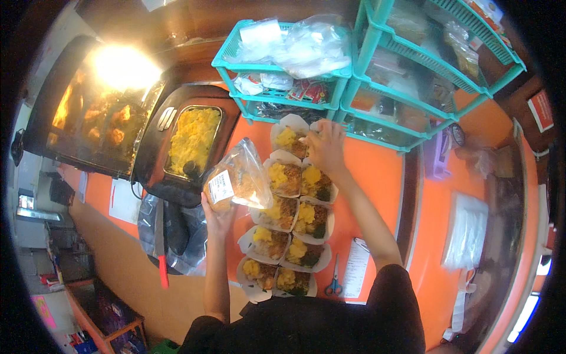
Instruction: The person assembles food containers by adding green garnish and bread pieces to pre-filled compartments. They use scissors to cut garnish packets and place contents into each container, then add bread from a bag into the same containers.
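Note:
My left hand [218, 215] is closed around a clear plastic bag [252, 168] of orange-brown crumbs with a white label, held up left of the food boxes. Two columns of open white paper boxes [246, 238] stand close together on the orange counter. In them lie yellow mash-like food [277, 174], brown crumbly topping and, in some, dark greens. Over the farthest boxes hovers my right hand [325, 147], its fingers bent down and drawn together. Whatever those fingertips hold is too small to make out. The hand partly covers the far right box.
A tray of yellow food [194, 138] sits in a black warmer beside a lit glass food cabinet [97, 115]. Turquoise racks [348, 112] line the back. A red-handled knife [163, 268] lies at left; blue scissors [334, 286] and a paper slip [356, 268] lie right of the boxes.

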Motion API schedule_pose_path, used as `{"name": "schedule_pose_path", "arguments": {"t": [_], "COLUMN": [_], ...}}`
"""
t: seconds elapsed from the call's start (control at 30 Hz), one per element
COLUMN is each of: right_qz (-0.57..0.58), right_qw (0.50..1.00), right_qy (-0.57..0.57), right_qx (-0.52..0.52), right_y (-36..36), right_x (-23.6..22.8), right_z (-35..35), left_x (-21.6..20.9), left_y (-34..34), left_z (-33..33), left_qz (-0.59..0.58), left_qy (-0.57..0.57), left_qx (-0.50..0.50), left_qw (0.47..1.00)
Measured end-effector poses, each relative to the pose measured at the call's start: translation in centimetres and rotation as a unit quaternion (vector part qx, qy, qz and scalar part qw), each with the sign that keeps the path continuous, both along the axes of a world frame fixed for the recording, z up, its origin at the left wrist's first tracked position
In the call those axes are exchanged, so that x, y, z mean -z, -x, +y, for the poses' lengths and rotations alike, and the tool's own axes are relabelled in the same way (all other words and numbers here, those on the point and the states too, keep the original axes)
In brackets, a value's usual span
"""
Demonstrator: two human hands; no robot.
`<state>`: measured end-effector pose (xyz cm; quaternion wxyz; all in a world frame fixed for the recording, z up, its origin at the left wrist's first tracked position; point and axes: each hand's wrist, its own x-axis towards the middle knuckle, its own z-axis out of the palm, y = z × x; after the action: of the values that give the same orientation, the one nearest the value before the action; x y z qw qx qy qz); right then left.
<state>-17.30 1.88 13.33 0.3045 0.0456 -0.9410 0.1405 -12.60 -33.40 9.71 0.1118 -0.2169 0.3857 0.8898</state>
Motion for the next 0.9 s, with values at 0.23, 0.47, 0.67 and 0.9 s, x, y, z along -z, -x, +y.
{"name": "schedule_pose_path", "arguments": {"t": [0.23, 0.47, 0.67, 0.9], "right_qz": [0.072, 0.192, 0.236, 0.183], "right_qw": [0.996, 0.924, 0.945, 0.970], "right_qy": [0.038, 0.319, 0.202, 0.119], "right_qx": [0.028, 0.084, 0.105, 0.107], "right_y": [-2.4, -10.7, -18.1, -23.9], "right_x": [-2.6, -15.4, -20.5, -22.6], "right_z": [-0.5, -4.9, -8.8, -11.8], "left_x": [-1.0, -4.0, -4.7, -8.4], "left_y": [-0.6, -2.3, -4.0, -8.2], "left_z": [-0.3, 0.5, 2.0, 6.2], "left_qz": [0.008, 0.072, 0.111, 0.119], "left_qy": [0.014, -0.095, -0.108, -0.142], "left_qx": [0.020, 0.058, 0.078, 0.130], "left_qw": [1.000, 0.991, 0.985, 0.974]}}
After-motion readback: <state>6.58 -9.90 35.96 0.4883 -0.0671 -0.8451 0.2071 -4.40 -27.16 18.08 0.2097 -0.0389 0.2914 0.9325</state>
